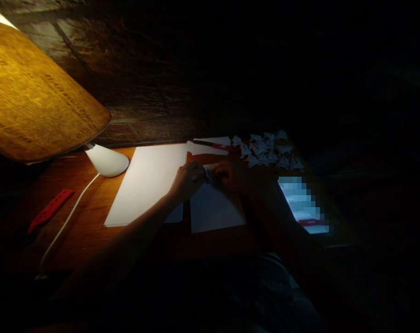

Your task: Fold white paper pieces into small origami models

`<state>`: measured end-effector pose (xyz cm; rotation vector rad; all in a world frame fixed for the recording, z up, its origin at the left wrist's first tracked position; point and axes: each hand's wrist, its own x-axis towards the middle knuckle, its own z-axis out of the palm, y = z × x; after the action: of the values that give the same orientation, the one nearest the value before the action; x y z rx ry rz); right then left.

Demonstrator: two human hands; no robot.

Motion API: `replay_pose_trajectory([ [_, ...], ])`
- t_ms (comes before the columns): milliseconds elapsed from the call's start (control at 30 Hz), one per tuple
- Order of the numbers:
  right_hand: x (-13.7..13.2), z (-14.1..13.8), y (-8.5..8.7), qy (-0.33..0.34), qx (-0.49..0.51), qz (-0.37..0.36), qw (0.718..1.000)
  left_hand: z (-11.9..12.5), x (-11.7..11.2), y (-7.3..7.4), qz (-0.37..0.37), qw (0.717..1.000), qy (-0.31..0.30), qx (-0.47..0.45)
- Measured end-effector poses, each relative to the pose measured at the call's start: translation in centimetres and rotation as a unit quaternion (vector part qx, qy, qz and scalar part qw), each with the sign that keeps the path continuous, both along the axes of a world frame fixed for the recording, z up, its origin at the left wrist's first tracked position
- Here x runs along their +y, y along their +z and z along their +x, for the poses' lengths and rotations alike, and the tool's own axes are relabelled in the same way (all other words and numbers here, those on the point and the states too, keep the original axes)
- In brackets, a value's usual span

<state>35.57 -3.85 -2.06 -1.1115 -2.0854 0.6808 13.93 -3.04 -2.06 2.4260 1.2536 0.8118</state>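
My left hand [189, 179] and my right hand [230, 175] meet over a wooden table [85, 203], both with fingers pinched on a small piece of white paper [207, 173] held between them. Under the hands lies a white sheet [215, 210]. A larger stack of white paper [147, 182] lies to the left. Behind the hands rests a red-handled cutter [216, 146] on a paper strip. A pile of several small folded white paper pieces [268, 150] sits at the back right.
A lit lamp with a printed shade [33, 97] and white base [107, 161] stands at the left, its cord [66, 222] trailing forward. A red ruler-like strip [50, 209] lies far left. A glowing phone screen [305, 206] lies at the right. Surroundings are dark.
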Motion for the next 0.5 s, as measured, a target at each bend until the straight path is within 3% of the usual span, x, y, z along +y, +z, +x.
replay_pose_trajectory([
  [267, 0.21, 0.2, 0.02, 0.026, -0.005, 0.037, 0.999, 0.15, -0.18, 0.55, -0.014, 1.0, -0.016, -0.004],
  [367, 0.09, 0.17, 0.13, 0.013, 0.003, 0.018, 1.0, 0.15, -0.33, 0.59, -0.009, 0.999, -0.026, -0.024],
  [500, -0.27, -0.15, 0.59, -0.032, 0.022, -0.029, 0.999, 0.13, -0.56, 0.45, -0.019, 0.999, 0.011, -0.05],
])
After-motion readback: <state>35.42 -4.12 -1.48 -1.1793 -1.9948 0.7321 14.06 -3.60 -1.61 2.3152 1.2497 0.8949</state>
